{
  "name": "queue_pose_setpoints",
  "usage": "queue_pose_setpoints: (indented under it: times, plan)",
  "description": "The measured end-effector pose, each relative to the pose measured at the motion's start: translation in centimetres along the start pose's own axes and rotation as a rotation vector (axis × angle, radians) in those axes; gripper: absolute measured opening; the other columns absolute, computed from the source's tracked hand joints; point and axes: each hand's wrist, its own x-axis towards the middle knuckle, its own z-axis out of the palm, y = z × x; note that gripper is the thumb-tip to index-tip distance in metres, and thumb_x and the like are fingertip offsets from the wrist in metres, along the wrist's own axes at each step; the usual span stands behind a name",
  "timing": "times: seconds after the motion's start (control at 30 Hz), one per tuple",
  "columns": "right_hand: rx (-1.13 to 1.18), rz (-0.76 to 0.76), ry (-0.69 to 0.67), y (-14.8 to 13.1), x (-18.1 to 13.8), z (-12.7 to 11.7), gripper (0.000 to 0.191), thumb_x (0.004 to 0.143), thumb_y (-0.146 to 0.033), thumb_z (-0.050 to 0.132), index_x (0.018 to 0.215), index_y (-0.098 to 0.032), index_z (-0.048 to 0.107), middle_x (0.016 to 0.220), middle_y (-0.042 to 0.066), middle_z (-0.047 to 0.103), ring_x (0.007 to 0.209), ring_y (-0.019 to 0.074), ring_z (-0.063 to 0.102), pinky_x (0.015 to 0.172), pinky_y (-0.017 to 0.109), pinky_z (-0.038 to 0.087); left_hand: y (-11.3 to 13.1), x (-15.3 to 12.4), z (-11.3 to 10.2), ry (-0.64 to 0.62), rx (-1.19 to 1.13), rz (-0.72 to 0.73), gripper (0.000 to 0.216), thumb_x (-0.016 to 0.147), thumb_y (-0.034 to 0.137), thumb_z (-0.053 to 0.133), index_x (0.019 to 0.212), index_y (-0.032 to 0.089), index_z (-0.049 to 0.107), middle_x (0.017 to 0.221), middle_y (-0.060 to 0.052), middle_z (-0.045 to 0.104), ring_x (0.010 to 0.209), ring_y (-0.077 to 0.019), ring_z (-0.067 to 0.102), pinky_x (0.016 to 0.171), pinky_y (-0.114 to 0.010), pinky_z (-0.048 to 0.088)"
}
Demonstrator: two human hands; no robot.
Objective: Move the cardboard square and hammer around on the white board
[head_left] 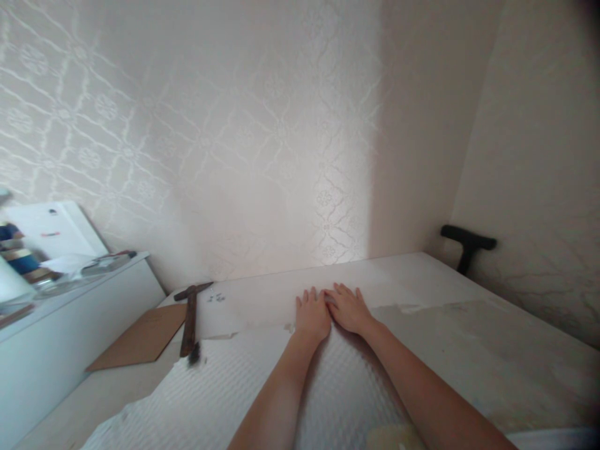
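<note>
My left hand (311,314) and my right hand (349,307) lie side by side, palms down, fingers stretched out and touching at the thumbs. Both press flat on a white textured sheet (244,387) that covers the near part of a white board (403,275). The fingertips reach just past the sheet's torn far edge. Neither hand holds anything.
A hammer with a wooden handle (190,319) lies to the left, next to a brown cardboard piece (140,340) and some small nails (216,298). A white cabinet (56,325) with clutter stands at the left. A black handle (467,242) sticks up at the far right by the patterned wall.
</note>
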Motion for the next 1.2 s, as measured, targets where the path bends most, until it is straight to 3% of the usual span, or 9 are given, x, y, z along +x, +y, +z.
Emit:
queue_pose_setpoints:
  times: [1.2]
  plan:
    - [0.001, 0.0, -0.003, 0.06, 0.01, 0.07, 0.045, 0.09, -0.032, 0.031, 0.132, -0.022, 0.04, 0.143, 0.013, 0.029, 0.131, 0.0265, 0.022, 0.102, 0.054, 0.012, -0.05, 0.05, 0.07, -0.006, -0.003, 0.01, 0.046, 0.09, 0.022, 0.025, 0.133, 0.015, 0.037, 0.141, -0.013, 0.032, 0.129, -0.0281, 0.03, 0.104, -0.047, 0.024]
